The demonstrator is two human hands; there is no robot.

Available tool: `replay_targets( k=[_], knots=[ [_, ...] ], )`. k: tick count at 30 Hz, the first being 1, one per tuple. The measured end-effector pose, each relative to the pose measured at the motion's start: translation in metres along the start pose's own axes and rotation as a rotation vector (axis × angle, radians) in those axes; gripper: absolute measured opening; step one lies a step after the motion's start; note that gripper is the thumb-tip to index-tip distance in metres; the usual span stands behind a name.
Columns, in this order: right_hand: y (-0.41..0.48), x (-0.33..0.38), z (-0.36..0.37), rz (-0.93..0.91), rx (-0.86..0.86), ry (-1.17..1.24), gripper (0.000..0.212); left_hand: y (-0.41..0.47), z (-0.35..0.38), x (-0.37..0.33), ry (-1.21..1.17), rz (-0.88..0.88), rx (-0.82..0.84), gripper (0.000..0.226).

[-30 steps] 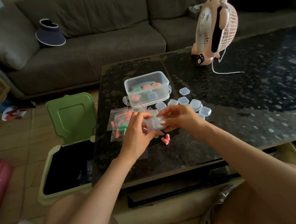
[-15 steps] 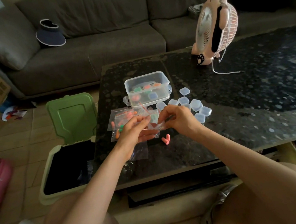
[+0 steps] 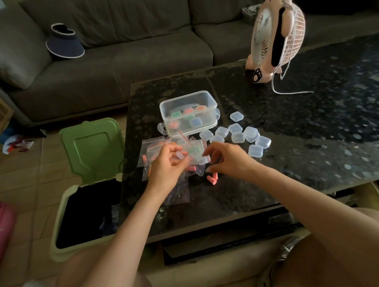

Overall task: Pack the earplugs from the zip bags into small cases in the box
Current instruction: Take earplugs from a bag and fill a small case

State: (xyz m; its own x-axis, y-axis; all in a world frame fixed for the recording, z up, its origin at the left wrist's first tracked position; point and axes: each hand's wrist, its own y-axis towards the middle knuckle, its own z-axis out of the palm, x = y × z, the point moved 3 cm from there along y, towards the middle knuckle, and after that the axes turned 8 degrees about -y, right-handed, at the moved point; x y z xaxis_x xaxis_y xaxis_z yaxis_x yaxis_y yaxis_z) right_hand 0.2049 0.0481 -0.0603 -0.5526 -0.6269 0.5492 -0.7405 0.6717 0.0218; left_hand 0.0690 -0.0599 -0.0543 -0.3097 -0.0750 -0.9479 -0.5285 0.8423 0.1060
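Hands are working over zip bags [image 3: 158, 147] in front of the box [image 3: 188, 113].
Blurred: left hand [image 3: 164, 169] is pinching one zip bag [image 3: 194, 158]; right hand [image 3: 229, 161] grip cannot be told; pink earplugs [image 3: 212, 179] are lying nearer, on the desk [image 3: 300, 143].

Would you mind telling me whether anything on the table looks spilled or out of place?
Two pink earplugs lie loose on the table beside the right hand, outside any bag or case; nothing else stands out.

Dark table [image 3: 324, 143] — box [image 3: 212, 105], cases [image 3: 250, 134], zip bags [image 3: 151, 147], fan [image 3: 277, 33]
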Motion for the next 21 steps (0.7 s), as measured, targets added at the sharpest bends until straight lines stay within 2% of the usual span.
replay_targets(
  k=[4,7,11,13,17,21],
  knots=[
    [-0.001,-0.004,0.016,0.083,0.106,-0.145,0.045,0.000,0.002,0.002,0.153,0.072,0.001,0.030],
    [-0.003,-0.006,0.022,0.057,0.133,-0.246,0.030,0.001,0.001,0.003,0.178,0.089,0.019,0.030],
    [-0.002,-0.007,0.023,0.018,0.109,-0.225,0.016,0.002,-0.001,0.003,0.184,0.088,0.027,0.032],
    [0.001,-0.007,0.019,0.022,0.033,-0.185,0.013,0.001,-0.001,0.002,0.190,0.099,0.022,0.030],
    [0.003,-0.002,0.000,-0.018,-0.254,0.006,0.011,-0.003,0.003,-0.001,0.249,0.132,0.054,0.029],
    [0.001,0.009,0.001,-0.197,-0.264,-0.020,0.010,-0.002,0.007,0.004,0.170,0.133,0.130,0.034]
  ],
)
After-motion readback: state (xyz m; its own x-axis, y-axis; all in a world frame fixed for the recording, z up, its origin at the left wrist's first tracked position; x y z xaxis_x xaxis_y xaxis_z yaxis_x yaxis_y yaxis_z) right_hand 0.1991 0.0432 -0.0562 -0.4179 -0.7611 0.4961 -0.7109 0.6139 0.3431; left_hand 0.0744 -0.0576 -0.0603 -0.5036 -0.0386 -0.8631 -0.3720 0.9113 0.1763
